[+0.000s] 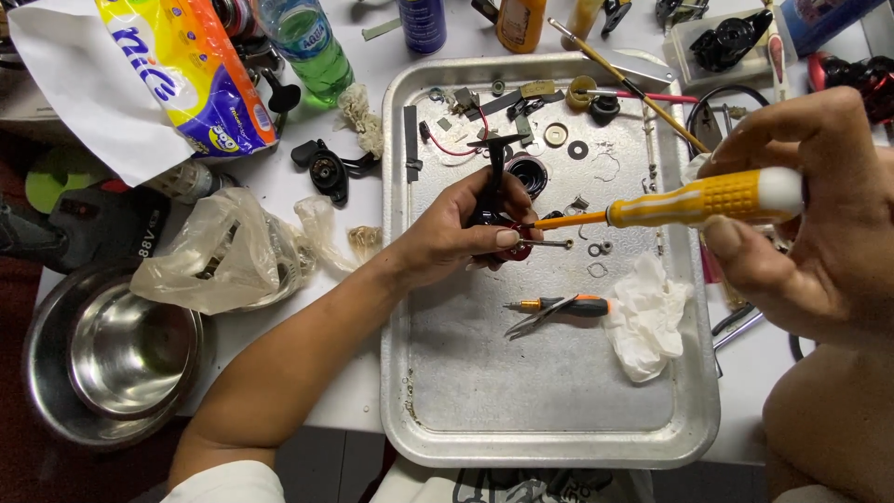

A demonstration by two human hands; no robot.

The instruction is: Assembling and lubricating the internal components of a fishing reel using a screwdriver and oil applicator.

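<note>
I see my left hand [456, 233] closed around a small black and red part [507, 237] over the metal tray [549, 410], a thin pin [549, 244] jutting beside the thumb. My right hand [819, 224] grips 1 yellow screwdriver [689, 200], its tip at the part. A slip could jab the thumb (or flick loose washers away).

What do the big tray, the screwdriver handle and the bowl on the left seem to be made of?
Tray: dull scuffed metal, likely aluminium. Screwdriver in the right hand: glossy ribbed yellow handle, probably plastic, on a metal shaft. Bowl: mirror-bright, probably stainless steel.
</note>
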